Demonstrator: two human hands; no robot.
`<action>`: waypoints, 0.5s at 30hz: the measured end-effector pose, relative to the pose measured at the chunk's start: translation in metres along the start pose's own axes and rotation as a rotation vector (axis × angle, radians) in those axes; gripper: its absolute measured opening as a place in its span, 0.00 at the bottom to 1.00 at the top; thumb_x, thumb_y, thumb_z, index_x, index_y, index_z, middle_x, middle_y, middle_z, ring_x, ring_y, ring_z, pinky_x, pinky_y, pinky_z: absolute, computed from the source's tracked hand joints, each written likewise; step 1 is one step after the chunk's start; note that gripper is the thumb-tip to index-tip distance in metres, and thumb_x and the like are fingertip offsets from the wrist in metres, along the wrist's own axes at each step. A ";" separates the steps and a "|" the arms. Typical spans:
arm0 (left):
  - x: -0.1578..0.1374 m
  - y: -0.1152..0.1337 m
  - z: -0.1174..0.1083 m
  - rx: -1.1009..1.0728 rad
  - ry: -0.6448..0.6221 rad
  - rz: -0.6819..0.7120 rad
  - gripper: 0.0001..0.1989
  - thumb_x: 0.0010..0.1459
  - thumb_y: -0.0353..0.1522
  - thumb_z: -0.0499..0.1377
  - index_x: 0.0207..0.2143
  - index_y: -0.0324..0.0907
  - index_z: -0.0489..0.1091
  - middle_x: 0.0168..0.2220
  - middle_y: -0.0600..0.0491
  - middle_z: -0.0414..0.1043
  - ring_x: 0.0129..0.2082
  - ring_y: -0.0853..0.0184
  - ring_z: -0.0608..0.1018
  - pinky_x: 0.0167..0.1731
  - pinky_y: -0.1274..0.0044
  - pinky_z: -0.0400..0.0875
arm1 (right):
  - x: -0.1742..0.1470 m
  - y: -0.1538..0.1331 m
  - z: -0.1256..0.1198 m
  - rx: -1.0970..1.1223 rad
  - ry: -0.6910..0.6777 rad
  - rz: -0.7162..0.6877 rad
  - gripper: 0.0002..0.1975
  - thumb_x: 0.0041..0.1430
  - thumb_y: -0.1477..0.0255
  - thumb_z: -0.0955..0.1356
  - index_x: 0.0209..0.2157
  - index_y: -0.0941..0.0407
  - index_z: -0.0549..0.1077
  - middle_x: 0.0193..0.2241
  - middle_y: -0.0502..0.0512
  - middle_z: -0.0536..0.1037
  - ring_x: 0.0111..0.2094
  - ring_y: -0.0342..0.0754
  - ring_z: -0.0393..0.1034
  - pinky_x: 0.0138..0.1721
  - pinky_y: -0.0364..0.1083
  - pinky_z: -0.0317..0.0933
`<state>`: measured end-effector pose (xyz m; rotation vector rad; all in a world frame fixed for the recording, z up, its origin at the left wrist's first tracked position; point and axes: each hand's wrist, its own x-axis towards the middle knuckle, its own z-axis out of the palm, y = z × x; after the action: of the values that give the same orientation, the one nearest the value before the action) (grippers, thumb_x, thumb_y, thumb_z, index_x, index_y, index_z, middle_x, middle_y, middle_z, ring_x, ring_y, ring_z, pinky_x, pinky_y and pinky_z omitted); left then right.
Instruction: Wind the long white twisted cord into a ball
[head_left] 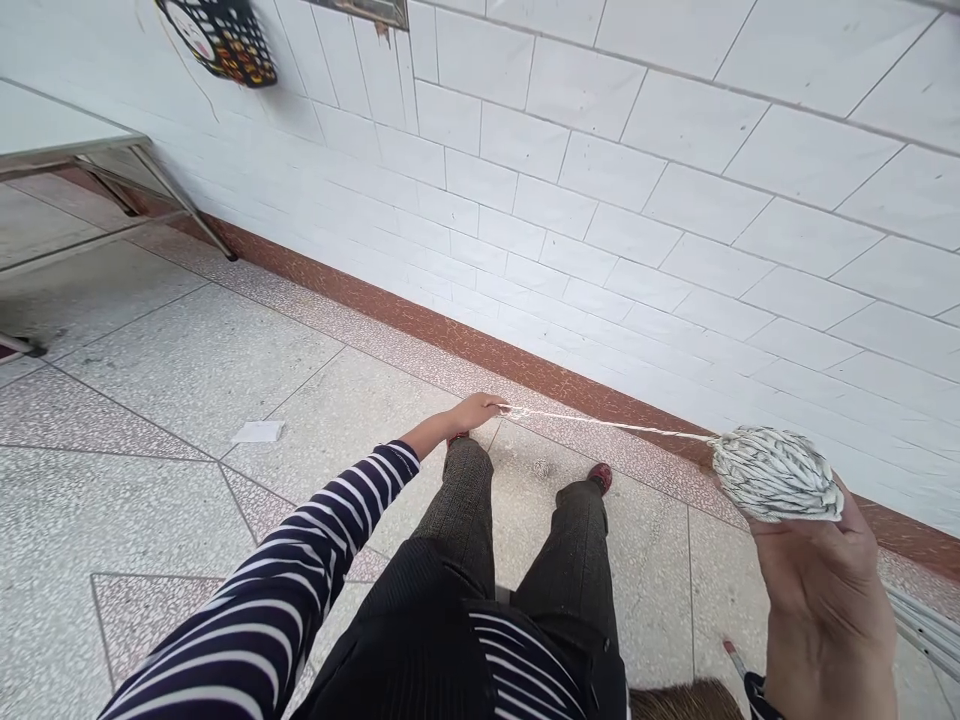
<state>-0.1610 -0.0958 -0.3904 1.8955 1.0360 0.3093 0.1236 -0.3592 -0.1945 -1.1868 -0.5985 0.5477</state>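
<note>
My right hand [825, 580], raised at the right, is wrapped around a ball of twine [780, 475], off-white and grey, wound in thick strands. From it a length of white twine [615, 424] runs nearly straight to the left. My left hand [474, 411], arm stretched out in a striped sleeve, pinches the other end of that length, where a few loose loops show at the fingertips. Below the twine, on the floor between my feet, lies a small pale tangled clump [541, 467], perhaps more twine.
A white tiled wall [570, 200] with a red-brown skirting stands in front of me. At the left is a metal-framed table [142, 150]. A patterned bag [225, 40] hangs on the wall. White paper [259, 431] lies on the speckled floor. A brown bristly thing [686, 700] is at the bottom.
</note>
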 end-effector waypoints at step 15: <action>-0.009 -0.062 -0.043 0.059 0.249 -0.170 0.14 0.63 0.30 0.55 0.25 0.33 0.71 0.21 0.53 0.71 0.28 0.68 0.73 0.33 0.77 0.67 | -0.018 -0.038 0.021 0.007 0.049 -0.139 0.17 0.58 0.75 0.67 0.49 0.50 0.76 0.57 0.51 0.71 0.63 0.58 0.59 0.66 0.65 0.52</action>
<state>-0.2247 -0.0634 -0.4156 1.8374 1.3776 0.4277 0.0992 -0.3682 -0.1553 -1.1395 -0.6314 0.4016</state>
